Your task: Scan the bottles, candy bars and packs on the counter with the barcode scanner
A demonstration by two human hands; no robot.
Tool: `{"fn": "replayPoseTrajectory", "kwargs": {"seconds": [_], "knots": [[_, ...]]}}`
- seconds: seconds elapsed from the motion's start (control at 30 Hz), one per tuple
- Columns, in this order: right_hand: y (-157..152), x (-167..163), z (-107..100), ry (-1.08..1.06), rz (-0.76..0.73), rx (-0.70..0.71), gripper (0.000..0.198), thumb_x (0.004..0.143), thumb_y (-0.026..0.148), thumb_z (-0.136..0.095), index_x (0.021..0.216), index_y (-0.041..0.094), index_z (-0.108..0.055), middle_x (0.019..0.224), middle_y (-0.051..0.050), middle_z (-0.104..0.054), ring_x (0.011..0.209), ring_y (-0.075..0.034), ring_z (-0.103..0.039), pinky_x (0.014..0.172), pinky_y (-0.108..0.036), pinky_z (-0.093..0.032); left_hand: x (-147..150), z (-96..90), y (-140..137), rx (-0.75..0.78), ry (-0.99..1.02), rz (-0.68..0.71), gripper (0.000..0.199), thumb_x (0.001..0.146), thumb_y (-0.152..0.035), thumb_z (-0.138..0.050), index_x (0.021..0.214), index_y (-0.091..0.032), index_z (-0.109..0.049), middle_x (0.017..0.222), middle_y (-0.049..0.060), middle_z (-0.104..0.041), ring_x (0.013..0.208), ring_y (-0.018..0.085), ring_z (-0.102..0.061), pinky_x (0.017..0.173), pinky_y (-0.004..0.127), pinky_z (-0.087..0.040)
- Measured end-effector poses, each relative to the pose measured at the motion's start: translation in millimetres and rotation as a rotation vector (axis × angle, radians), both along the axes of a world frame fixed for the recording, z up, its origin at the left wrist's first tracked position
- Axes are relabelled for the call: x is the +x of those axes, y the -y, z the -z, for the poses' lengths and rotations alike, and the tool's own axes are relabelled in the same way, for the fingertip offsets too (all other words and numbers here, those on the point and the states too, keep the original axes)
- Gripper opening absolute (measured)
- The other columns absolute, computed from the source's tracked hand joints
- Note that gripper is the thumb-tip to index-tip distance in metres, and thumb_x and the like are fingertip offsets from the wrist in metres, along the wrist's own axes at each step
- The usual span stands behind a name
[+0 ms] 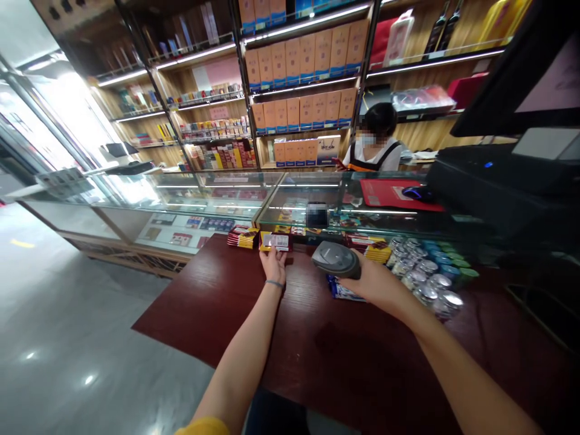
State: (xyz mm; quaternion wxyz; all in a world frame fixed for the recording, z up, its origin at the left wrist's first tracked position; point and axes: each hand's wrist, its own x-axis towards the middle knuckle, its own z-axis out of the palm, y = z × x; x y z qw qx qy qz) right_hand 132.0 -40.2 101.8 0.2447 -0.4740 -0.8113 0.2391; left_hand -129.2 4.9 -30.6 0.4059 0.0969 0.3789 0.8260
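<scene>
My left hand (274,266) reaches to the back of the dark red table and is closed on a flat red and yellow packet (276,241), whose pale printed label faces me. In my right hand (374,279) is a grey and black barcode scanner (336,260), its head pointing left toward the packet. Just left of the packet lies a stack of similar red and yellow packets (243,237). Another such stack (374,248) sits behind my right hand. A blue and white packet (347,290) lies under the scanner, partly covered by my hand.
Several silver-lidded jars (426,278) and blue and green containers (453,263) crowd the table's right side. Behind stands a glass display counter (217,193) with a red mat (394,194) on top. A person (374,142) is behind it. A dark monitor (521,90) overhangs the right.
</scene>
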Motion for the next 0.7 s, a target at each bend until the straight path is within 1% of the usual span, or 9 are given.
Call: {"fn": "replayPoseTrajectory", "kwargs": {"seconds": [0.1,0.27,0.33,0.4,0.5,0.57,0.6,0.63,0.7], "knots": [[-4,2,5,0.006,-0.01,-0.051,0.043,0.079,0.034,-0.07,0.12,0.028,-0.064,0.1,-0.006,-0.08,0.103,-0.033,-0.074,0.086,-0.041,-0.056,-1,-2.7,0,0.011,0.023,0.004,0.028,0.092,-0.024,-0.069,0.103,-0.027,-0.044,0.108,0.002,-0.07,0.089,0.014,-0.073,0.093,0.039,-0.057],[-7,4,10,0.001,0.032,-0.018,0.046,0.077,0.038,-0.071,0.122,0.029,-0.064,0.099,-0.006,-0.08,0.106,-0.035,-0.073,0.088,-0.044,-0.056,3,-1.3,-1,0.004,0.025,0.011,0.026,0.094,-0.024,-0.067,0.106,-0.027,-0.045,0.109,0.003,-0.07,0.088,0.014,-0.073,0.09,0.038,-0.058],[-8,5,8,-0.013,0.04,-0.007,0.047,0.077,0.039,-0.071,0.122,0.028,-0.065,0.1,-0.007,-0.08,0.104,-0.035,-0.074,0.086,-0.044,-0.057,3,-0.8,-2,-0.019,0.001,-0.024,0.024,0.094,-0.025,-0.066,0.107,-0.027,-0.046,0.109,0.003,-0.07,0.089,0.015,-0.073,0.088,0.036,-0.058],[-7,6,5,-0.031,0.049,-0.014,0.049,0.076,0.04,-0.07,0.123,0.027,-0.065,0.101,-0.007,-0.079,0.101,-0.035,-0.074,0.084,-0.044,-0.057,-5,-3.9,-3,-0.048,-0.06,-0.119,0.021,0.095,-0.025,-0.063,0.109,-0.027,-0.047,0.109,0.004,-0.069,0.089,0.015,-0.072,0.085,0.034,-0.058],[-5,9,-3,-0.103,0.051,0.005,0.052,0.075,0.038,-0.069,0.125,0.026,-0.066,0.1,-0.007,-0.079,0.099,-0.035,-0.075,0.081,-0.043,-0.058,-36,-17.1,-2,-0.063,-0.281,-0.384,0.018,0.097,-0.025,-0.059,0.111,-0.025,-0.05,0.109,0.004,-0.068,0.094,0.014,-0.071,0.088,0.03,-0.057],[-5,12,-8,-0.159,0.054,0.046,0.053,0.073,0.037,-0.07,0.124,0.025,-0.068,0.097,-0.007,-0.079,0.099,-0.034,-0.075,0.078,-0.042,-0.059,-66,-28.4,1,-0.048,-0.54,-0.559,0.017,0.096,-0.028,-0.061,0.111,-0.023,-0.054,0.11,0.005,-0.068,0.103,0.015,-0.069,0.095,0.03,-0.054],[-5,13,-11,-0.172,0.054,0.058,0.051,0.073,0.038,-0.071,0.122,0.024,-0.069,0.095,-0.007,-0.079,0.098,-0.034,-0.075,0.076,-0.041,-0.059,-82,-33.4,4,-0.044,-0.677,-0.62,0.016,0.096,-0.029,-0.061,0.11,-0.022,-0.057,0.111,0.006,-0.069,0.107,0.017,-0.069,0.099,0.032,-0.053],[-5,15,-13,-0.173,0.051,0.061,0.048,0.073,0.039,-0.071,0.119,0.024,-0.07,0.093,-0.007,-0.079,0.096,-0.034,-0.076,0.073,-0.039,-0.059,-97,-37.4,8,-0.05,-0.816,-0.646,0.015,0.097,-0.03,-0.061,0.109,-0.021,-0.06,0.113,0.007,-0.07,0.11,0.019,-0.068,0.102,0.034,-0.052],[-6,19,-17,-0.167,0.056,0.073,0.039,0.075,0.041,-0.072,0.109,0.022,-0.073,0.085,-0.006,-0.078,0.088,-0.032,-0.077,0.068,-0.037,-0.058,-126,-42.0,15,-0.098,-1.124,-0.587,0.016,0.099,-0.03,-0.057,0.11,-0.021,-0.066,0.118,0.009,-0.072,0.117,0.022,-0.068,0.106,0.037,-0.051]]}}
